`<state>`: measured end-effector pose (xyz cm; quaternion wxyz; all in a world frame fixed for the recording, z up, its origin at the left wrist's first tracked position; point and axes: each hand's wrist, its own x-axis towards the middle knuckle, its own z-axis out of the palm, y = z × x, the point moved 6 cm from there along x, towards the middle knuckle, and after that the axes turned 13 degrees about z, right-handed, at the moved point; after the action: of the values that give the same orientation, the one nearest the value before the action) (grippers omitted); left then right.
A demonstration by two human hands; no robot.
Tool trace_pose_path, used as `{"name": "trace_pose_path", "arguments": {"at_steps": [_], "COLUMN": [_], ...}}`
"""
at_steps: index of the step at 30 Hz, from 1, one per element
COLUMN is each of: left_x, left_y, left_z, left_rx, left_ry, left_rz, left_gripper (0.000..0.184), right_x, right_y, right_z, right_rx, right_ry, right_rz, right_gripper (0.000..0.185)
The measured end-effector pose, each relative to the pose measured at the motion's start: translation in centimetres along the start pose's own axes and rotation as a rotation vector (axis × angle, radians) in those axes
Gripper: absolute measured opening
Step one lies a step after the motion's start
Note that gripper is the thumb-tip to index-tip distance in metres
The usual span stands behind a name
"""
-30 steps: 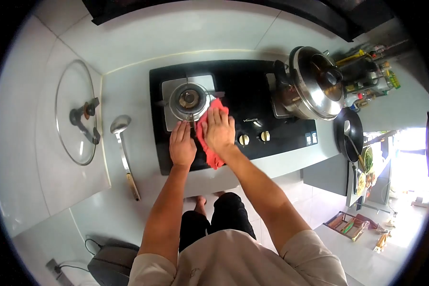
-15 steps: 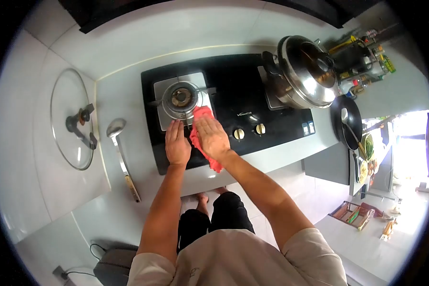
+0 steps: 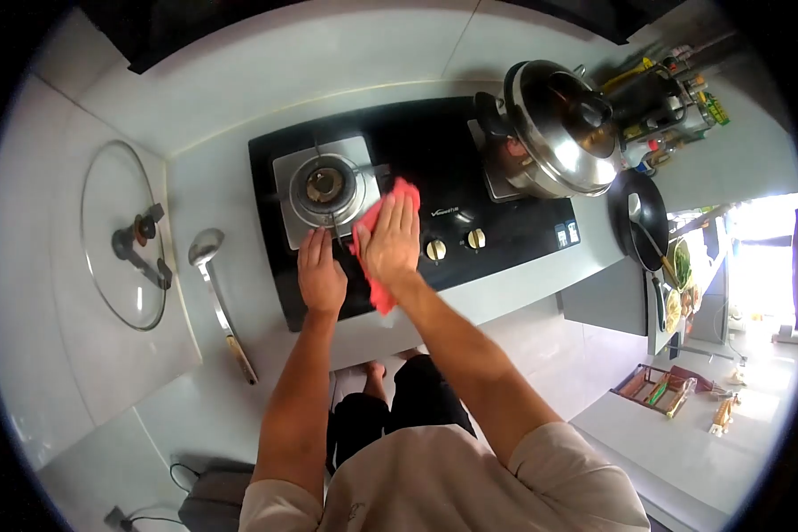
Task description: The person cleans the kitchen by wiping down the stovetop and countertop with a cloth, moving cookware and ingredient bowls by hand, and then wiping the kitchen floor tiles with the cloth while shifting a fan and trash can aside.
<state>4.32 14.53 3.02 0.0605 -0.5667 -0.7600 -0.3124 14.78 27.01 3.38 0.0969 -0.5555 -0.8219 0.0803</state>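
My right hand (image 3: 392, 241) presses a crumpled red cloth (image 3: 405, 191) against the black glass gas stove (image 3: 417, 142), just right of the left burner (image 3: 324, 184). The cloth sticks out past my fingertips and below my palm. My left hand (image 3: 322, 273) lies flat with fingers stretched, its fingertips at the front edge of the burner's steel plate, and holds nothing. Two control knobs (image 3: 436, 251) are to the right of my right hand.
A large lidded steel pot (image 3: 563, 133) stands on the right burner. Left of the stove lie a ladle (image 3: 213, 275) and, against the wall, a glass lid (image 3: 120, 235). A black wok (image 3: 638, 213) and several bottles (image 3: 647, 151) are at the right.
My right hand has slid the cloth away from the burner, to the right and slightly up over the glass. The left hand stays near the burner's front edge. The view has shifted slightly.
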Motion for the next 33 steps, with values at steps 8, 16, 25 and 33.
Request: {"name": "trace_pose_path", "arguments": {"at_steps": [8, 16, 25, 33], "left_x": [-0.4, -0.1, 0.5, 1.1], "left_y": [-0.1, 0.1, 0.4, 0.7], "left_z": [0.4, -0.1, -0.3, -0.5], "left_rx": [0.046, 0.056, 0.077, 0.078], "left_ry": [0.021, 0.019, 0.036, 0.043], "left_rz": [0.018, 0.010, 0.000, -0.010], "left_gripper": [0.052, 0.050, 0.047, 0.046], "right_x": [1.4, 11.7, 21.2, 17.6], "right_y": [1.7, 4.8, 1.3, 3.6], "right_z": [1.4, 1.6, 2.6, 0.8], "right_rx": [0.249, 0.141, 0.156, 0.280], "right_ry": [0.136, 0.160, -0.104, -0.137], "right_rz": [0.111, 0.038, -0.643, -0.708], "right_gripper": [0.063, 0.066, 0.055, 0.053]}}
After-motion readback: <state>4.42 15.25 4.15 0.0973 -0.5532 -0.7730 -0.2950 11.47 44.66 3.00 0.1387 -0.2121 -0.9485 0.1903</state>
